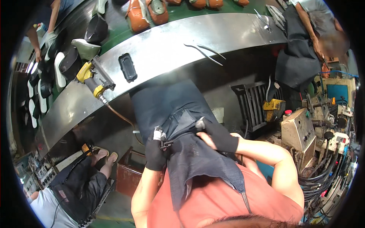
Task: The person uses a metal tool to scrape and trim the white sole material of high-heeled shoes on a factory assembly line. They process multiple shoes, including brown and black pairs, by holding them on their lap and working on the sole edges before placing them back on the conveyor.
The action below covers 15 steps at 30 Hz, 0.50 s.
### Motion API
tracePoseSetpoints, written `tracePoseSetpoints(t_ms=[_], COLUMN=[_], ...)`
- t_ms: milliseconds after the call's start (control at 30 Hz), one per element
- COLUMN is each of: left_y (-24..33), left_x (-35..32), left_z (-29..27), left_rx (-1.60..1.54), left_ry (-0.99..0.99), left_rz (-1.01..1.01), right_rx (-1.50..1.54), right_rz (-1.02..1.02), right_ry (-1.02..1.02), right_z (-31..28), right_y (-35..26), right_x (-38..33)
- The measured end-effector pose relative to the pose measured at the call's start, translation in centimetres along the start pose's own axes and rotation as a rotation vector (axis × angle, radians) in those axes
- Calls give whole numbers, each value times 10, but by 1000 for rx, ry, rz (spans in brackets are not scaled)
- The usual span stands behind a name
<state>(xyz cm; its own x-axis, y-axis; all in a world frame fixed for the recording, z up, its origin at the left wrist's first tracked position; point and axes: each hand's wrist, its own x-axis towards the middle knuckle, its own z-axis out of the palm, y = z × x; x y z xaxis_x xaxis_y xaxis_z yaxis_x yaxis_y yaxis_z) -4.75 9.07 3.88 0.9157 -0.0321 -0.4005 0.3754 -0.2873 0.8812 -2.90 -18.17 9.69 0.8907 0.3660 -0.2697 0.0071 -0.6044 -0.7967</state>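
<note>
A dark denim apron (197, 155) hangs over my front, its cloth bunched at the waist and spread over my lap. My left hand (156, 152), in a black fingerless glove with wrapped fingertips, is closed at the apron's left side, on a small black buckle (166, 144). Gloved the same way, my right hand (218, 136) has its fingers bent onto the gathered apron cloth, with the index tip wrapped in white. What lies under its fingers is partly hidden.
Ahead, a metal bench edge (163, 49) carries a yellow nail gun (93, 79) with a hose, a black tray (127, 67) and pincers (205, 52). Shoes (146, 15) line the green belt beyond. Machinery (300, 129) stands at right; other people sit at lower left and upper right.
</note>
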Motion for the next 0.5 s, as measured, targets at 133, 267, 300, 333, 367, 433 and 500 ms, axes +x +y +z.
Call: tracePoseSetpoints(t_ms=[133, 267, 300, 333, 367, 433, 500], left_y=[47, 22, 26, 30, 35, 44, 51], left_x=[5, -4, -3, -2, -2, -2, 2], left_z=[27, 32, 32, 32, 28, 28, 37], left_rx=[-170, 270, 305, 341, 433, 118, -691], left_ry=[-8, -46, -64, -83, -122, -105, 11], left_rz=[-225, 118, 129, 141, 160, -92, -605], right_rx=[-12, -204, -266, -329, -391, -457, -472], right_rz=[-170, -86, -115, -144, -173, -211, -236], right_ry=[27, -98, -94, -91, -88, -104, -108], right_z=[20, 24, 27, 32, 35, 38, 41], right_y=[-14, -14, -12, -9, -7, -3, -3], right_x=[4, -7, -8, -10, -11, -11, -11])
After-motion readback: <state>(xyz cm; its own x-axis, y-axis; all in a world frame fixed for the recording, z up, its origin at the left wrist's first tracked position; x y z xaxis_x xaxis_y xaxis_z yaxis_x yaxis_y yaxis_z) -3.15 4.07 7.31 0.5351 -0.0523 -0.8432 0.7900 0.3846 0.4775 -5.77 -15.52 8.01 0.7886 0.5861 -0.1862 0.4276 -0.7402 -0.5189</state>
